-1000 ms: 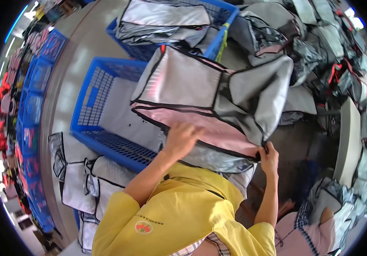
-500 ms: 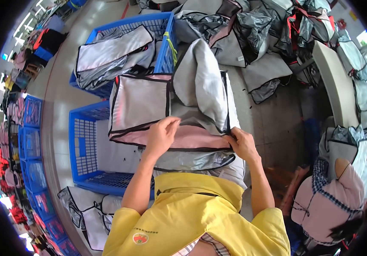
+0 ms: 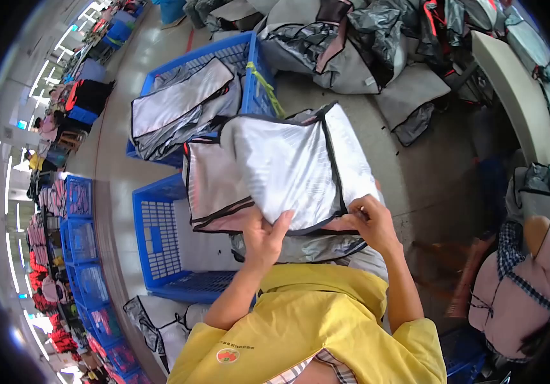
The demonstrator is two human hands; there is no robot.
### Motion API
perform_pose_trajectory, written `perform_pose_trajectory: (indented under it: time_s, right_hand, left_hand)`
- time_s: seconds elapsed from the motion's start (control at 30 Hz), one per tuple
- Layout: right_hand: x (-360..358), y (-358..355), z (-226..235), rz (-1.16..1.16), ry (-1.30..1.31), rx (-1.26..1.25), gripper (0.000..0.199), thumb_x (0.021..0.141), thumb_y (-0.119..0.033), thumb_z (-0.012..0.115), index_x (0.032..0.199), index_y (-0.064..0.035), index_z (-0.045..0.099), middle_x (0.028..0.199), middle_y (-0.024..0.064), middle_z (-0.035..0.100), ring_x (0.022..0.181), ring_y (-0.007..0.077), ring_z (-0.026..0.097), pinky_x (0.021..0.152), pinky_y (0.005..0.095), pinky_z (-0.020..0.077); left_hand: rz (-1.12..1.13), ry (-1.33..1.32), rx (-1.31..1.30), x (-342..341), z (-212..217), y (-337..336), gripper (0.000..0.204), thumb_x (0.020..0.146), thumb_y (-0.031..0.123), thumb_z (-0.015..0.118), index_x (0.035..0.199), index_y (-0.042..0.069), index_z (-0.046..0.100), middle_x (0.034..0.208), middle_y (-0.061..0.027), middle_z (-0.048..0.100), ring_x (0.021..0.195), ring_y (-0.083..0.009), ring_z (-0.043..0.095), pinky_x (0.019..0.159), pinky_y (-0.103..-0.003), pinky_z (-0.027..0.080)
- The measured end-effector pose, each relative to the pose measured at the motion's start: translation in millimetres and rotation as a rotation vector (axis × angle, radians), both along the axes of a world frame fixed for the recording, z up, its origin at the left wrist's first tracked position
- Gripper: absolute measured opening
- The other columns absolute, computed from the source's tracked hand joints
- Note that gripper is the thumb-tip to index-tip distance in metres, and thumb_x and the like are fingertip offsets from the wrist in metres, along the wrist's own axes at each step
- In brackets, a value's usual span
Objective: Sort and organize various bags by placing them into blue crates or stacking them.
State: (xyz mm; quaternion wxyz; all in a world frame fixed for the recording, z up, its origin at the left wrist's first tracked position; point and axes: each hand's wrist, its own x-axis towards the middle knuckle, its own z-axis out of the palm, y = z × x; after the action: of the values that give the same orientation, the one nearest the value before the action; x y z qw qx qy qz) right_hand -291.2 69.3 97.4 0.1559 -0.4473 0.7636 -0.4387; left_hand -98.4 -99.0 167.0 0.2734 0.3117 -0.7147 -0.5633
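In front of me lies a silver, fabric bag [image 3: 291,169] with black edging and a pinkish inner side. Its silver flap is folded toward me over the middle, while a flat panel [image 3: 214,176] spreads out on the left. My left hand [image 3: 265,240] grips the near edge of the flap, thumb apart on one side; some fingertips are hidden. At the near right corner, my right hand [image 3: 374,224] pinches the black edging. Beneath the bag, more silver sheeting [image 3: 304,249] shows close to my waist.
Left of the bag stands a blue plastic crate [image 3: 153,224]; another crate [image 3: 249,70] behind it holds folded silver pieces [image 3: 182,96]. Similar pieces [image 3: 326,51] are heaped at the back. A person in pink [image 3: 518,288] sits at the right, near a pale board [image 3: 518,96].
The raised silver flap has come down toward me over the bag's middle. My left hand has moved onto its near edge; my right hand stays at the right corner.
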Motion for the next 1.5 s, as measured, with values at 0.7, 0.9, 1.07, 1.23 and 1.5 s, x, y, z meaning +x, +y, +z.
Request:
perform_pose_trajectory:
  time_s: [0.7,0.9,1.07,1.23,1.5]
  right_hand:
    - [40.3,-3.8,31.3,0.289,-0.005,-0.301,0.022,0.076,0.009,0.074,0.092,-0.0012,0.063,0.085,0.0117,0.064,0.069,0.0307,0.062,0.058,0.0351,0.0477]
    - [38.8,6.8,24.1,0.135,-0.12,-0.273,0.018,0.081,0.007,0.075,0.089,-0.001,0.062,0.082,0.0111,0.063,0.066,0.0251,0.06,0.059,0.0318,0.0451]
    - [37.0,-3.7,29.7,0.174,-0.079,-0.28,0.022,0.079,0.01,0.074,0.095,-0.0005,0.062,0.085,0.0132,0.064,0.07,0.0291,0.063,0.061,0.034,0.0484]
    - [28.7,-1.7,26.9,0.149,-0.083,-0.149,0.023,0.078,0.011,0.073,0.097,0.0003,0.065,0.09,0.0133,0.066,0.076,0.032,0.068,0.066,0.0363,0.0536]
    - [35.4,1.5,21.0,0.053,-0.007,-0.09,0.019,0.081,0.011,0.067,0.096,0.0,0.062,0.09,0.0135,0.064,0.074,0.0303,0.064,0.067,0.0339,0.0499]
  left_hand:
    - [-0.014,0.677,1.113,-48.6,-77.0,-45.7,0.059,0.104,0.051,0.054,0.142,0.006,0.052,0.141,-0.0115,0.061,0.128,-0.0294,0.059,0.109,-0.044,0.047]
    - [-0.223,0.881,1.095,-62.0,-0.7,-74.8,0.059,0.106,0.05,0.048,0.144,0.005,0.051,0.139,-0.0128,0.061,0.127,-0.0301,0.06,0.111,-0.049,0.045]
    - [0.41,0.643,0.914,-41.7,-6.4,-77.8,0.047,0.106,0.033,0.05,0.135,-0.002,0.06,0.129,-0.0123,0.067,0.114,-0.0264,0.066,0.102,-0.037,0.051]
    - [0.546,-0.216,-0.582,23.1,45.1,-69.2,0.021,0.094,0.008,0.071,0.077,-0.001,0.062,0.091,-0.0069,0.06,0.07,-0.0165,0.058,0.064,-0.036,0.048]
    - [0.444,0.413,0.967,32.1,-2.6,-48.9,0.04,0.105,0.035,0.057,0.128,0.003,0.062,0.122,-0.0066,0.069,0.104,-0.0213,0.067,0.089,-0.036,0.055]
